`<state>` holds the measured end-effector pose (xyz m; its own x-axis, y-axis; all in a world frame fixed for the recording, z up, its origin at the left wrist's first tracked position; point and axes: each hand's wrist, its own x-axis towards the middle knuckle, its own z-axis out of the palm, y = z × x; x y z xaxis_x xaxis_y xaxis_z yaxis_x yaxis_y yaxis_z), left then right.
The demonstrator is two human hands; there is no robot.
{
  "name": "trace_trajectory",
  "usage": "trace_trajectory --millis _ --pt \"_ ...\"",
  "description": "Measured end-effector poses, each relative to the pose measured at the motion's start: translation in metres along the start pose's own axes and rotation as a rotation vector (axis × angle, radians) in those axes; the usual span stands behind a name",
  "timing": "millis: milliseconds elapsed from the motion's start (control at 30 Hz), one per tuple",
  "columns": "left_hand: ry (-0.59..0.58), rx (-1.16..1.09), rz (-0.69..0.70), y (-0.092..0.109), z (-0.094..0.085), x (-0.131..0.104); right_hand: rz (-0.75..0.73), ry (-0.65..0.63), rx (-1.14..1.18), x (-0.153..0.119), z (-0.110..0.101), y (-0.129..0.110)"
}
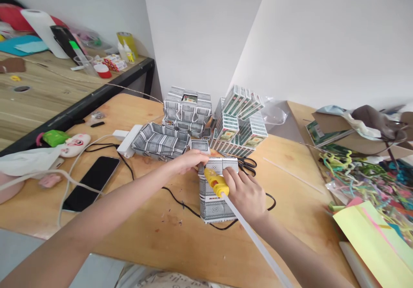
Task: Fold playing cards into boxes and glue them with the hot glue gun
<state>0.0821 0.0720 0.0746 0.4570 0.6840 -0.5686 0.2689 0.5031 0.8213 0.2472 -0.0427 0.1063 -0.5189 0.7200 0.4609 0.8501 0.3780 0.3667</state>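
Note:
My right hand [247, 193] is wrapped around a yellow hot glue gun [214, 180], with a long whitish glue stick [253, 238] running out of its back toward me. Under the gun lies a panel of grey-and-white patterned small boxes [216, 210] joined together. My left hand [192, 160] has its fingers closed at the panel's upper left corner, and the fingertips are partly hidden. Just beyond that hand is a small patterned box [200, 146]. Black-handled scissors [248, 165] lie at the panel's right, partly behind my right hand.
Behind stand a patterned box structure [187, 107], an open patterned tray [161, 142] and stacked green-and-white boxes [238, 124]. At left are a phone [92, 182], a white power strip [130, 142] and cables. Colourful craft scraps [364, 185] and yellow paper [376, 232] sit at right.

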Motion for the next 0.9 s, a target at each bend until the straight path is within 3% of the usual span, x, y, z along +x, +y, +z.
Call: trace_trajectory --millis 333,900 --pt "0.028 -0.056 -0.005 -0.008 -0.002 0.011 0.010 -0.042 0.007 -0.003 0.002 0.002" --pt "0.011 -0.064 -0.002 -0.006 -0.004 0.010 0.048 -0.067 0.078 -0.008 0.001 0.003"
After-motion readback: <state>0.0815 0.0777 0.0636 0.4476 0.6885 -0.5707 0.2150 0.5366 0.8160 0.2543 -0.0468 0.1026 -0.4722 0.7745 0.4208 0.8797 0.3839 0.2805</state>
